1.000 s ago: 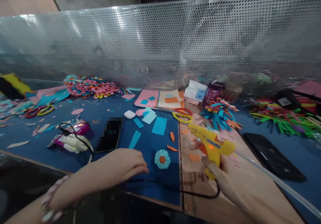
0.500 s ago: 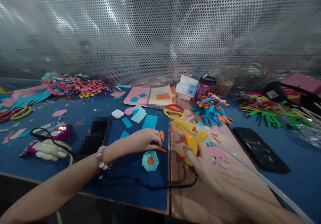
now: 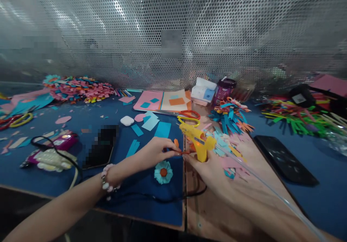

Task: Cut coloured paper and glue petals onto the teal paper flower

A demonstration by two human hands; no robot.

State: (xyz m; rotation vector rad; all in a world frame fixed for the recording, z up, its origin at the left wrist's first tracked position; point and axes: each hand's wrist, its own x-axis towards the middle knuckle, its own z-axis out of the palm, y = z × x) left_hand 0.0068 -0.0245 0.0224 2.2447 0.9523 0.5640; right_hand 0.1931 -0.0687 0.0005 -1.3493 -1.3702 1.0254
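My left hand (image 3: 159, 151) pinches one end of a narrow orange paper strip (image 3: 181, 153) above the blue table. Wrapped round a yellow hot glue gun (image 3: 195, 138), my right hand (image 3: 210, 166) also brings its thumb to the strip's other end. The gun's nozzle points up and left, and a long clear glue stick (image 3: 257, 180) trails from its back. Just below my left hand lies a light blue paper flower (image 3: 163, 172) with an orange centre. A small orange paper piece (image 3: 176, 143) shows beyond my left fingertips.
Scissors (image 3: 189, 116) lie across paper sheets (image 3: 162, 100) at the back. Dark phones lie left (image 3: 101, 146) and right (image 3: 284, 159). Black cord (image 3: 151, 197) runs near the front edge. Paper-strip bundles (image 3: 230, 115) and a tissue pack (image 3: 204, 90) stand before a perforated metal panel (image 3: 173, 14).
The glue gun and my right hand have moved left and slightly up, so my right thumb now meets the orange strip. My left hand has shifted slightly right and up.
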